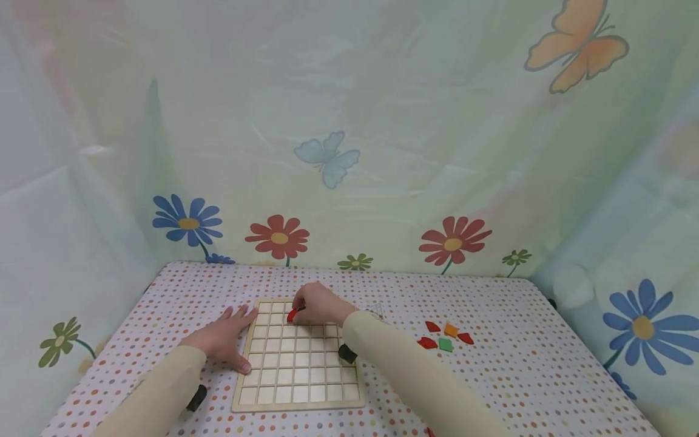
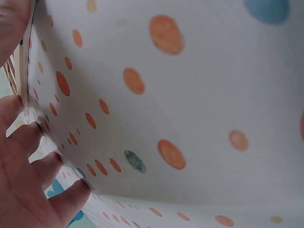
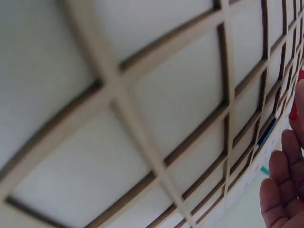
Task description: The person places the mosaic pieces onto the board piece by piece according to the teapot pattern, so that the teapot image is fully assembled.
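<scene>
From the head: the board [image 1: 297, 406], made of wood with lots of little square boxes, lies on the spotted table [image 1: 508, 388], left of the middle. The right hand [image 1: 318, 303] pinches a red piece [image 1: 291, 316] over the boxes near the board's far edge. To do this well, I think the person should turn the piece so its sides match a box, then lay it down flat and slowly. The boxes in the near rows show just their pale floors. Nearer the table's right edge lie three loose red pieces [image 1: 428, 343], an orange piece [image 1: 450, 329] and a green piece [image 1: 445, 345].

From the left wrist: the left hand [image 2: 28, 166] has its fingers spread wide beside the board's left edge. Keeping it there should help stop the board sliding.

From the right wrist: some red peeks out by the right hand's fingers, which are partly cut off. A blue piece [image 3: 267, 132] seems to sit in a box by the board's far edge. I can't tell its shape.
</scene>
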Tool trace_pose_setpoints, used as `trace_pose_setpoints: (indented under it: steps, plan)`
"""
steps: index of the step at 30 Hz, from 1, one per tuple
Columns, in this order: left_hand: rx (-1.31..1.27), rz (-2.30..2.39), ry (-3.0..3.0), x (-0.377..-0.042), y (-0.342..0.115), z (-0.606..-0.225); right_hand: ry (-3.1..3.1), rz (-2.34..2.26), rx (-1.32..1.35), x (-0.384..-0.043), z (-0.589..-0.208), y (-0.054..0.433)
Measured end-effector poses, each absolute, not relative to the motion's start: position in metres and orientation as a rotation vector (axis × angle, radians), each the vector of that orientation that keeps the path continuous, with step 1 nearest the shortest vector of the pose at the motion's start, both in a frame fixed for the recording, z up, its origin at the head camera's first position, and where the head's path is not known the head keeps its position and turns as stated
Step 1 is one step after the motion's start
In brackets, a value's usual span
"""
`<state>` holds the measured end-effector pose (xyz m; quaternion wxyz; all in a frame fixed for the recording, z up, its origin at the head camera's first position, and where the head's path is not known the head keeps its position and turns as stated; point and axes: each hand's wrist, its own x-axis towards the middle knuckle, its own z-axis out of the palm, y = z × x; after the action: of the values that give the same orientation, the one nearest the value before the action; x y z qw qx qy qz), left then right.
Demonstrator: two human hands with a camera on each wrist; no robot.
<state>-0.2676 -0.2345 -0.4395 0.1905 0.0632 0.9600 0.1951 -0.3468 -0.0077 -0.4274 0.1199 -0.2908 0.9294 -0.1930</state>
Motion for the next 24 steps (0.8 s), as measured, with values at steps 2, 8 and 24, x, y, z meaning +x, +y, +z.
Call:
trace_pose_setpoints:
  steps: [2,8,24]
  plan:
    - [0.181,0.55,2.697,-0.268,-0.235,-0.439,2.725,-0.524,-0.868,-0.345,-0.427,-0.012]
    - [0.17,0.561,2.691,-0.267,-0.235,-0.438,2.798,-0.416,-0.884,-0.341,-0.428,-0.021]
    - [0.171,0.538,2.704,-0.266,-0.234,-0.436,2.803,-0.471,-0.857,-0.338,-0.431,-0.016]
